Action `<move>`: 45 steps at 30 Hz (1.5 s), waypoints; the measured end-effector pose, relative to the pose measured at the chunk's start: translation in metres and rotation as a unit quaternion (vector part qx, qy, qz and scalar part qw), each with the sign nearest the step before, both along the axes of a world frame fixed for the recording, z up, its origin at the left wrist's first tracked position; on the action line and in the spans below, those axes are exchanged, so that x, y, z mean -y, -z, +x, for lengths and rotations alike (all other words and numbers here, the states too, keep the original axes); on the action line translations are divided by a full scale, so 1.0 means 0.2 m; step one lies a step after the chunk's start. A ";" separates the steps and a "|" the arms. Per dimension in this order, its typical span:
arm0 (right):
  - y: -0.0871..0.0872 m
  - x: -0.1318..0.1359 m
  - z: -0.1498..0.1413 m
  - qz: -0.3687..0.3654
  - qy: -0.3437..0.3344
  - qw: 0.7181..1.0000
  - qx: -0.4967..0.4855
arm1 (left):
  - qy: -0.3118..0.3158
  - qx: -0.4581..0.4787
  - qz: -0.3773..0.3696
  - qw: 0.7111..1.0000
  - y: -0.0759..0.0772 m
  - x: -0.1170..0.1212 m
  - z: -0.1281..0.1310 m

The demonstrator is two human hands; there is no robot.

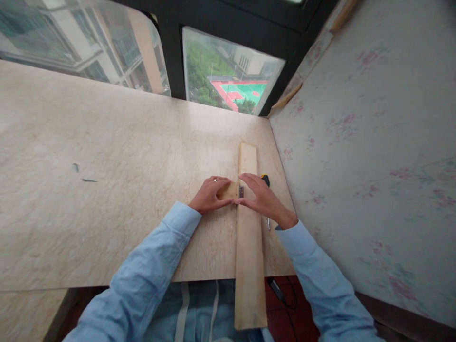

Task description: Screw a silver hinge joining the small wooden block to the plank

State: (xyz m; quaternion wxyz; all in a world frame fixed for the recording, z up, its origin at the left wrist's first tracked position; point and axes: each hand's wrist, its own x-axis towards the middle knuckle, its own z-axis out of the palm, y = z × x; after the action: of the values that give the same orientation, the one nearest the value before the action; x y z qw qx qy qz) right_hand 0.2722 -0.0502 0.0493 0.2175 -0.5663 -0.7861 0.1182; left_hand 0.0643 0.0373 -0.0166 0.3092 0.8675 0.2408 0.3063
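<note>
A long, pale wooden board [250, 247] lies lengthwise in front of me, its near end sticking out past the table's edge. Against its left side is a short wooden block [228, 191], gripped between the thumb and fingers of my left hand [211, 194]. A small metal hinge-like piece [241, 192] sits at the joint between block and board. My right hand [264, 197] arches across the board, thumb and fingers closed around the joint, fingertips at the board's left edge. Partly behind this hand lies a screwdriver [265, 179] with a black and yellow handle.
Two small dark metal pieces [89, 180] lie on the marbled tabletop [124, 128] at the left. A flower-patterned wall [356, 156] bounds the right side, and dark-framed windows [174, 61] the back. Below the edge hangs a black cable with a plug-like end [277, 289].
</note>
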 end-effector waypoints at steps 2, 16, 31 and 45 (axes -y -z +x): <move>0.02 -0.02 -0.01 -0.019 -0.021 1.000 0.009 | 0.003 -0.001 0.001 1.000 0.00 0.00 0.00; 0.04 -0.04 -0.01 -0.037 -0.045 0.998 0.009 | 0.021 -0.043 0.031 0.998 -0.02 0.00 0.00; 0.05 -0.07 0.00 -0.064 -0.029 0.997 0.015 | 0.016 -0.032 -0.002 0.999 -0.03 -0.04 0.00; 0.10 -0.05 0.05 -0.051 -0.038 0.998 -0.008 | 0.025 -0.037 -0.012 0.999 -0.03 -0.05 0.00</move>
State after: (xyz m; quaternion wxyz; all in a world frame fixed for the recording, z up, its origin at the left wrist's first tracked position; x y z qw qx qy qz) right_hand 0.2826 -0.0400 0.0297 0.1896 -0.5451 -0.7985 0.1710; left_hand 0.0633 0.0478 -0.0101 0.3177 0.8804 0.2340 0.2630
